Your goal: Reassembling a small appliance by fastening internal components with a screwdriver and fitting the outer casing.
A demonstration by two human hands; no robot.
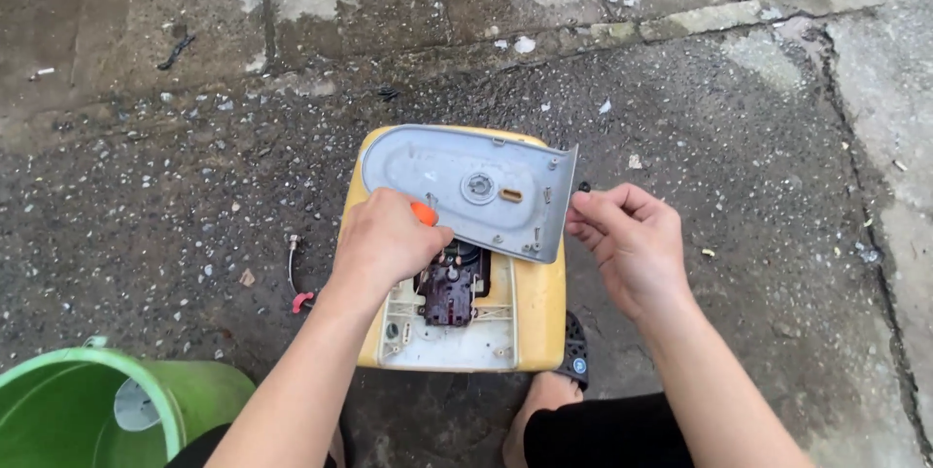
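Left hand (384,235) fisted around orange-handled tool (423,213) over yellow appliance (544,303), right hand (627,240) pinching small dark screw (583,187) — beside raised grey cover plate (466,186), green bucket (107,400) near.

I see the plate (466,186) lying on the casing's (539,317) far end, the bucket (117,405) near left, my foot (544,400) just near the casing.

Grey metal plate (466,186) – tilted over opened yellow appliance (539,308) – on pavement.
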